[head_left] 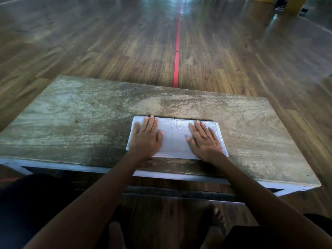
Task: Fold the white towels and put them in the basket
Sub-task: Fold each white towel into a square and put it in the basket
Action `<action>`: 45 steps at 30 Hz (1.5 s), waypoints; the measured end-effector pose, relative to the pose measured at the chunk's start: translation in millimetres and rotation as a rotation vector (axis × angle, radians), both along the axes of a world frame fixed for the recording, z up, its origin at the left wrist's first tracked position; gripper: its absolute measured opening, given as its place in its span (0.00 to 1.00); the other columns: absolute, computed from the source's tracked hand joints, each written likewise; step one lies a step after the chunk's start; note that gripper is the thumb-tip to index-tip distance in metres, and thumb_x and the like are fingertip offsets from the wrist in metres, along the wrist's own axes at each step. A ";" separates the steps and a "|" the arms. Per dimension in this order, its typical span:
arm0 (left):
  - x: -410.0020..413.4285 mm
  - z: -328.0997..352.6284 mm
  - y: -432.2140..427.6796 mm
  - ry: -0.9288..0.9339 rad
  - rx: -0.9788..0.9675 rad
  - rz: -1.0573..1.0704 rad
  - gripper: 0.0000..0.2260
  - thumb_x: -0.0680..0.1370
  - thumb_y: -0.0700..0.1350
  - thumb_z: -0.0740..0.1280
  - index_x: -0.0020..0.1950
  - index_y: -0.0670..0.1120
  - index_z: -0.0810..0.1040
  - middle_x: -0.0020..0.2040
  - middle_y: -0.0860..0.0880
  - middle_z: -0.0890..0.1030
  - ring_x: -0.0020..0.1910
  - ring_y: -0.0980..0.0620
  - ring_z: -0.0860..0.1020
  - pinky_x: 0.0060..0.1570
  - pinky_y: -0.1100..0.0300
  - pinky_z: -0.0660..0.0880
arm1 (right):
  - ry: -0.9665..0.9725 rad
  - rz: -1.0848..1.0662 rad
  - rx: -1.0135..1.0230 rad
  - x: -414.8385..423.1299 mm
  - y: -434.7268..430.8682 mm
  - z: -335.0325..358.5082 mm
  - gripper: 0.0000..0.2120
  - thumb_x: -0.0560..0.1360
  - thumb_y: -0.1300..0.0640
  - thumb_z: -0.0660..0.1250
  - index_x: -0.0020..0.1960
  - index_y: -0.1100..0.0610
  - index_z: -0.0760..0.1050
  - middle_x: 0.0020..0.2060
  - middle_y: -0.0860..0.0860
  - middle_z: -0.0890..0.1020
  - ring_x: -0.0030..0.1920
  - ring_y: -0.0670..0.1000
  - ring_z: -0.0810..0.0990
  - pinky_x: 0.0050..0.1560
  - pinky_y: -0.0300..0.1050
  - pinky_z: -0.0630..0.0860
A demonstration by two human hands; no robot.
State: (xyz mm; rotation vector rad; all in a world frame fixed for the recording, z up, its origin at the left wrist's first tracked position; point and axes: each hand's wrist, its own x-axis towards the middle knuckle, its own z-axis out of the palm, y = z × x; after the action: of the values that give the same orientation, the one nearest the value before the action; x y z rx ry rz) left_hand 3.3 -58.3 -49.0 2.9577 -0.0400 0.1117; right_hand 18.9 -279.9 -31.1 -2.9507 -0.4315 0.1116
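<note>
Left hand point(146, 136): lying flat, fingers spread, pressing on the left half of the white towel point(175, 139).
Right hand point(204, 139): lying flat, fingers spread, pressing on the towel's right half.
White towel: sitting folded into a rectangle near the near edge of the wooden table point(80, 123).
Floor point(107, 42): showing a red line point(177, 51) running away beyond the table.

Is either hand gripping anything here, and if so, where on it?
Nothing is gripped. The left hand and right hand lie flat, palms down, on the two ends of the folded white towel on the table.
</note>
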 end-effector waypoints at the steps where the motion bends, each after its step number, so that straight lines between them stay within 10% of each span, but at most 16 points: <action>1: -1.4 -0.8 6.8 -0.017 0.010 0.006 0.34 0.75 0.57 0.36 0.77 0.44 0.55 0.78 0.47 0.55 0.77 0.51 0.51 0.73 0.43 0.47 | -0.004 -0.027 0.008 -1.1 -7.7 0.7 0.32 0.77 0.37 0.41 0.78 0.49 0.47 0.78 0.48 0.47 0.77 0.46 0.42 0.74 0.44 0.36; 14: -28.4 -2.2 53.9 0.057 -0.103 0.069 0.30 0.77 0.58 0.39 0.78 0.48 0.50 0.79 0.52 0.48 0.77 0.53 0.46 0.74 0.44 0.42 | 0.123 -0.154 0.063 1.3 -66.7 0.5 0.30 0.81 0.40 0.44 0.78 0.52 0.46 0.78 0.47 0.46 0.77 0.46 0.42 0.75 0.50 0.36; 19: -58.9 -2.2 69.0 -0.092 -0.254 0.148 0.35 0.75 0.60 0.39 0.75 0.42 0.61 0.75 0.45 0.64 0.75 0.49 0.59 0.72 0.50 0.51 | -0.057 -0.183 -0.047 31.4 -48.5 20.2 0.27 0.79 0.43 0.48 0.72 0.57 0.64 0.69 0.58 0.69 0.71 0.58 0.63 0.75 0.56 0.48; 23: -77.3 2.0 66.7 -0.210 -0.371 0.321 0.30 0.75 0.59 0.49 0.66 0.41 0.73 0.62 0.43 0.77 0.63 0.42 0.73 0.63 0.47 0.65 | -0.102 0.009 0.006 53.5 20.9 41.0 0.18 0.79 0.46 0.55 0.61 0.51 0.75 0.60 0.55 0.77 0.65 0.57 0.70 0.70 0.52 0.54; 33: -65.8 6.0 70.3 -0.133 -0.502 0.401 0.18 0.76 0.54 0.64 0.64 0.49 0.76 0.59 0.47 0.76 0.62 0.45 0.69 0.61 0.51 0.62 | 0.313 0.343 -0.071 94.4 186.9 57.6 0.20 0.78 0.56 0.58 0.69 0.45 0.68 0.67 0.47 0.74 0.68 0.50 0.69 0.68 0.45 0.57; 45: -71.1 29.7 51.7 0.126 -0.346 0.434 0.20 0.79 0.57 0.59 0.63 0.43 0.72 0.58 0.44 0.77 0.59 0.45 0.73 0.57 0.49 0.70 | 0.373 0.453 -0.191 102.7 193.6 65.4 0.15 0.74 0.54 0.69 0.60 0.57 0.76 0.55 0.50 0.79 0.54 0.54 0.77 0.55 0.48 0.69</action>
State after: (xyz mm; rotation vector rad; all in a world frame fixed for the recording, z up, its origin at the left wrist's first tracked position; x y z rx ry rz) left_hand -67.8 -6.6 -19.4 2.5734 0.5773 -0.0105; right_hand 121.6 -86.3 34.3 -2.8506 -1.0653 0.7775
